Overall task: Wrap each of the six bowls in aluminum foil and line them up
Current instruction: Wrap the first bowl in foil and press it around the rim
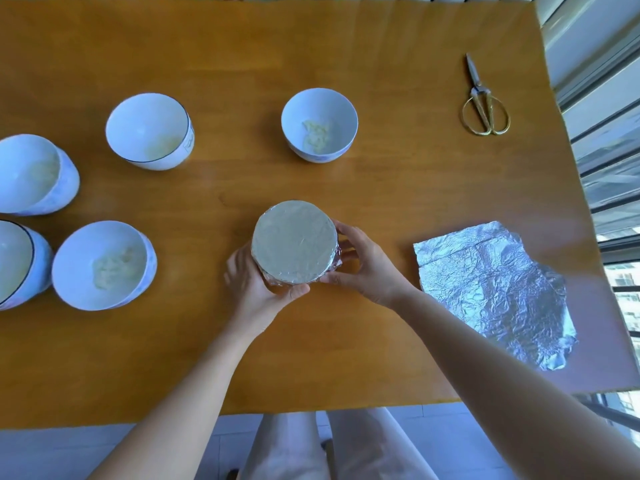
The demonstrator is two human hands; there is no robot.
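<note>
The left hand [256, 289] and right hand [367, 268] grip the round foil-covered bowl [294, 242]; the crumpled silver foil sheet [491, 289] lies right of it.

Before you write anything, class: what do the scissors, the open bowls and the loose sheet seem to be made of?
The scissors: apparently metal, with grey blades and shiny gold-coloured loops. The open bowls: probably glazed ceramic, being white, smooth and softly glossy; plastic cannot be excluded. The loose sheet: aluminium foil, silvery, creased and reflecting light.
</note>
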